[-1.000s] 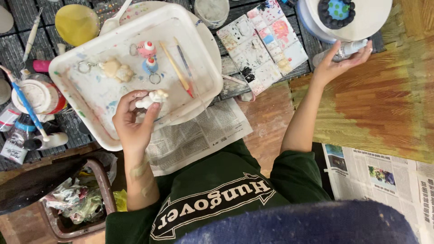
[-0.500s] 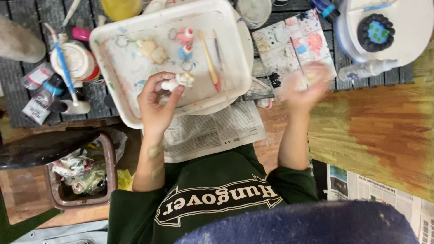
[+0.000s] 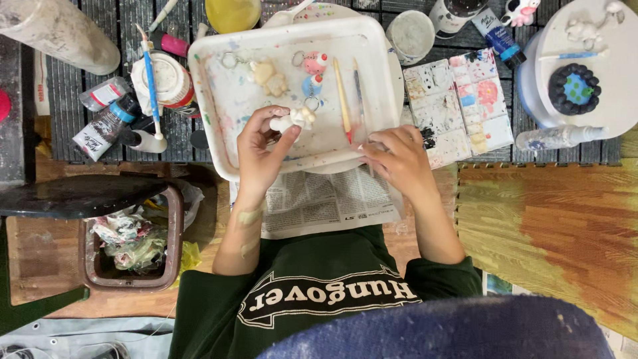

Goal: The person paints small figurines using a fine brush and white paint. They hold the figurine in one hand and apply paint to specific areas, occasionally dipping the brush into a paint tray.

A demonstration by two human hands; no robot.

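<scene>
Left hand (image 3: 260, 149) pinching small white figurine (image 3: 292, 120) over white tray (image 3: 219, 133), long axis crosswise; right hand (image 3: 397, 156) nearer brushes (image 3: 348, 100), resting on tray edge, gripping nothing visible

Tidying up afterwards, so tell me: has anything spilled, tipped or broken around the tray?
Nothing spilled or broken shows. The white tray is smeared with paint, and the palette too. A blue-handled brush rests across a cup. The left hand holds a small white figure; the right hand rests at the tray's edge.
</scene>
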